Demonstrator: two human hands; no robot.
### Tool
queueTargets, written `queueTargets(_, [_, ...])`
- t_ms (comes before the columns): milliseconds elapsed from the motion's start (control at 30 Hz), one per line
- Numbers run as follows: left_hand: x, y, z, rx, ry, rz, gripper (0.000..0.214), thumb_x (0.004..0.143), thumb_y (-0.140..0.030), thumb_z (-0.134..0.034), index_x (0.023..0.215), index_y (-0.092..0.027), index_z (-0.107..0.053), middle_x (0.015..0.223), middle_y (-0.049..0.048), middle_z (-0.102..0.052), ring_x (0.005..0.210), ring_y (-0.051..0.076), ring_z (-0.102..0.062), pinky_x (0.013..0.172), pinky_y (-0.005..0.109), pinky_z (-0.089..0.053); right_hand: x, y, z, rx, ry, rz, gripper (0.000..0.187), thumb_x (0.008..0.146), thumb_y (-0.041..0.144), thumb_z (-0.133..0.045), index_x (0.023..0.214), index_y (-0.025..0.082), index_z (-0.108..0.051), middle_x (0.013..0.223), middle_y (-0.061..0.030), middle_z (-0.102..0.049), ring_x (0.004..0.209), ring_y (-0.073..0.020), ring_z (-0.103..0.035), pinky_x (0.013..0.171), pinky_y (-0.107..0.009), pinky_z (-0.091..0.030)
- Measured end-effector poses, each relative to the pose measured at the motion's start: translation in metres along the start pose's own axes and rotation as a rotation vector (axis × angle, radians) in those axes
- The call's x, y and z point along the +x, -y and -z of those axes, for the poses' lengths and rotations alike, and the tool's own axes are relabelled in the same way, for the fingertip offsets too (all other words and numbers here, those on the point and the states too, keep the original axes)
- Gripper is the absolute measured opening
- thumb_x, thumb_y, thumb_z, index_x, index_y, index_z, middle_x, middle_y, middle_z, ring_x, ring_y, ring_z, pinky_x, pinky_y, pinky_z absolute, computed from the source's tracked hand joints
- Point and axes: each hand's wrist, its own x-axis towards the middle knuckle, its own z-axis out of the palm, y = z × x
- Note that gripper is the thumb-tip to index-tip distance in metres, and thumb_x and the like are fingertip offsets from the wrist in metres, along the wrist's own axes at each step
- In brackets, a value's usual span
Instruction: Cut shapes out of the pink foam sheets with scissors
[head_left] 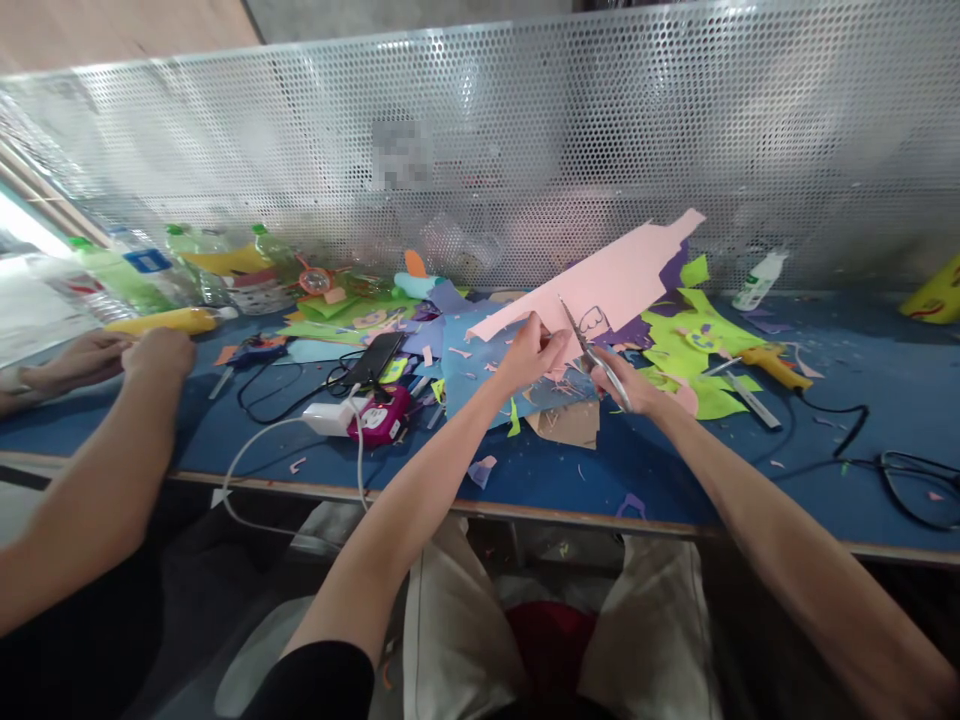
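Observation:
My left hand point(531, 355) pinches the lower edge of a pink sheet point(630, 265) and holds it raised over the table. A dark outline of a small shape is drawn near the sheet's lower edge. In my right hand point(622, 380) is a pair of metal scissors point(606, 368), fingers wrapped round the handles. Their blades point up and to the left, overlapping the sheet just left of the drawn shape. Beneath both hands lie a light blue sheet point(469, 375) with small pink scraps and a brown piece of card point(574, 424).
On the left, another person's hands point(154, 355) hold a yellow tube point(169, 321). Bottles point(262, 250) stand behind them. A magenta box point(381, 415), a phone point(379, 357) and cables lie left of centre. Rightward are green sheets point(697, 320), a yellow glue gun point(776, 367), a cutter point(757, 402) and a white bottle point(759, 280).

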Motion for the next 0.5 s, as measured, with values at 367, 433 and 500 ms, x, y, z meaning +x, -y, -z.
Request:
queueTargets(367, [-0.0029, -0.0044, 0.0003, -0.002, 0.083, 0.032, 0.035, 0.095, -0.049, -0.061, 0.093, -0.023, -0.038, 0.07, -0.0035, -0.049, 0.064, 0.015, -0.057, 0.059, 0.028, -0.039, -0.0014, 0.0046, 0.0004, 0.005, 0.042, -0.004, 0.044, 0.092, 0.068, -0.039, 0.084, 0.025, -0.046, 0.06, 0.0011, -0.05, 0.049, -0.0173, -0.049, 0.047, -0.03, -0.04])
queueTargets(433, [-0.0028, -0.0033, 0.0005, 0.002, 0.09, 0.038, 0.036, 0.096, -0.049, -0.06, 0.092, -0.023, -0.036, 0.068, -0.0045, -0.048, 0.06, 0.014, -0.055, 0.057, 0.028, -0.038, -0.0009, 0.0027, -0.0003, -0.003, 0.028, -0.012, 0.045, 0.091, 0.069, -0.041, 0.082, 0.025, -0.046, 0.058, 0.0011, -0.051, 0.048, -0.0169, -0.049, 0.047, -0.029, -0.039])
queueTargets(500, [-0.0029, -0.0022, 0.0003, 0.011, 0.089, 0.038, 0.037, 0.096, -0.049, -0.06, 0.09, -0.024, -0.034, 0.067, -0.005, -0.047, 0.059, 0.013, -0.053, 0.056, 0.027, -0.037, -0.0006, 0.0002, -0.001, -0.003, 0.019, -0.036, 0.044, 0.091, 0.067, -0.043, 0.081, 0.025, -0.046, 0.056, 0.0014, -0.051, 0.047, -0.017, -0.05, 0.047, -0.029, -0.039])
